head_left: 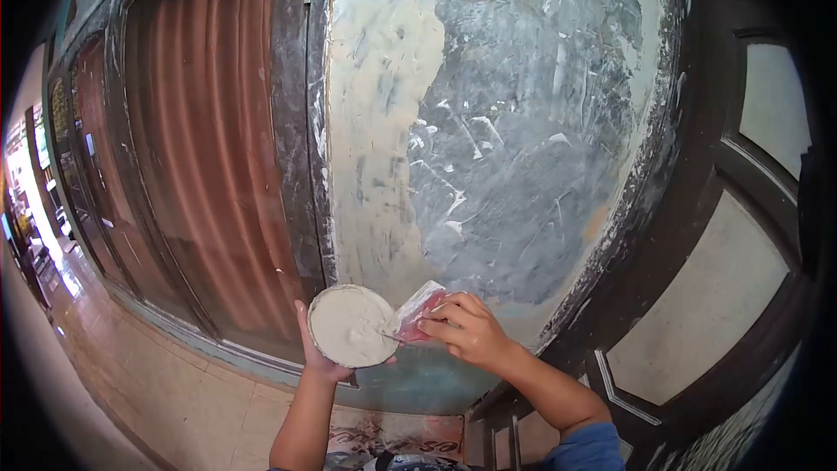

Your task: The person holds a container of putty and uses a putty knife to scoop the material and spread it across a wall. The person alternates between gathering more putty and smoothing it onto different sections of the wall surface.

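A round bowl of pale, creamy paste [351, 325] rests in my left hand [318, 349], whose fingers go round its left side and underneath. My right hand [466, 329] pinches a red scraper [422, 312] smeared with white at its upper edge, beside the bowl's right rim. A thin tool or edge reaches from the scraper over the paste; its exact shape is unclear. Behind both hands stands a grey wall panel [523, 183], with a coat of cream paste [375, 122] down its left side and thin white streaks elsewhere.
Left of the panel is a dark-framed window with a reddish-brown curtain [209, 148]. A dark door with pale panels [706, 305] stands at the right. Below are floor tiles [200, 401] and a mat with lettering [401, 436]. A bright opening shows at the far left.
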Available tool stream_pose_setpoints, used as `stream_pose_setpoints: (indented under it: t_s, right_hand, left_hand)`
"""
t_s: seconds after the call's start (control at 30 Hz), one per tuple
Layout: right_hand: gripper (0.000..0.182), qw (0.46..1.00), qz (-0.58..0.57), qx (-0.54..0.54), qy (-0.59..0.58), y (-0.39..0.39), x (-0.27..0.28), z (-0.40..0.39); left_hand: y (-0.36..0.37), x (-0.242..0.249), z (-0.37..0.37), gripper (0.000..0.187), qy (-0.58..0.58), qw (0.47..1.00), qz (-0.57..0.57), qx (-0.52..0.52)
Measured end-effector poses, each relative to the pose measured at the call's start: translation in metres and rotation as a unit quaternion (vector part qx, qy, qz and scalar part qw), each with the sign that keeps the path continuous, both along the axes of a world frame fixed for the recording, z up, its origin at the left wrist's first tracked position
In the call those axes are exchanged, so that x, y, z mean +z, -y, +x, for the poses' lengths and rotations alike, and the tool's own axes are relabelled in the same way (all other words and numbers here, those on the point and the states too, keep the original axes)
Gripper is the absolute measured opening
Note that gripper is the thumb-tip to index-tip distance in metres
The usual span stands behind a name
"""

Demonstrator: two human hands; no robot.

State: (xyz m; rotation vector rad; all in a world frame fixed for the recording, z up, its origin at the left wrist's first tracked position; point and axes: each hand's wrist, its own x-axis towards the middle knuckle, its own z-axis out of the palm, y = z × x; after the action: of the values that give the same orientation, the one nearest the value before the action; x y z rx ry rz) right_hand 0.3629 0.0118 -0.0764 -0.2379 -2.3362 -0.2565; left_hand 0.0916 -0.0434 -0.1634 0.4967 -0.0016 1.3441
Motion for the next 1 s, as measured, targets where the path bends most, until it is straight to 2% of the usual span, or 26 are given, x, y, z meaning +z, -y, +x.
stream_pose_setpoints:
  t_s: [0.03, 0.1, 0.13, 0.2, 0.3, 0.33, 0.4, 0.6, 0.67, 1.0]
  right_hand:
    - [0.043, 1.000, -0.008, -0.007, -0.014, 0.003, 0.002, 0.000]
    - [0.042, 0.999, -0.017, -0.015, -0.027, 0.005, 0.003, 0.004]
    - [0.039, 0.998, -0.007, -0.045, -0.047, 0.003, 0.003, 0.007]
    - [0.037, 0.995, 0.005, -0.073, -0.064, -0.007, 0.003, 0.013]
    - [0.023, 0.977, -0.049, -0.138, -0.154, -0.035, -0.005, 0.032]
    - [0.023, 0.977, -0.052, -0.137, -0.152, -0.043, -0.015, 0.039]
    - [0.016, 0.957, -0.123, -0.202, -0.169, -0.060, -0.043, 0.050]
    - [0.010, 0.954, -0.174, -0.236, -0.066, -0.076, -0.143, 0.058]
    - [0.010, 0.949, -0.182, -0.255, -0.039, -0.079, -0.160, 0.055]
    - [0.010, 0.928, -0.182, -0.301, -0.121, -0.086, -0.185, 0.048]
  left_hand:
    - [0.000, 0.000, 0.002, 0.117, 0.001, 1.000, -0.001, -0.001]
    - [0.000, 0.002, 0.004, 0.118, -0.105, 0.993, 0.047, 0.015]
    - [0.001, 0.002, 0.006, 0.118, -0.105, 0.993, 0.046, 0.015]
    - [0.001, 0.003, 0.008, 0.120, -0.031, 0.999, 0.022, -0.019]
    - [0.003, -0.005, -0.002, 0.121, -0.062, 0.997, 0.026, 0.029]
    - [0.006, -0.008, -0.006, 0.121, -0.060, 0.997, 0.023, 0.030]
    - [0.012, -0.010, -0.013, 0.121, -0.019, 0.998, 0.005, 0.053]
    - [0.018, -0.020, -0.026, 0.119, 0.003, 0.999, 0.014, 0.048]
    - [0.018, -0.020, -0.028, 0.120, -0.036, 0.997, 0.029, 0.061]
    - [0.017, -0.025, -0.031, 0.121, -0.009, 0.999, 0.023, 0.047]
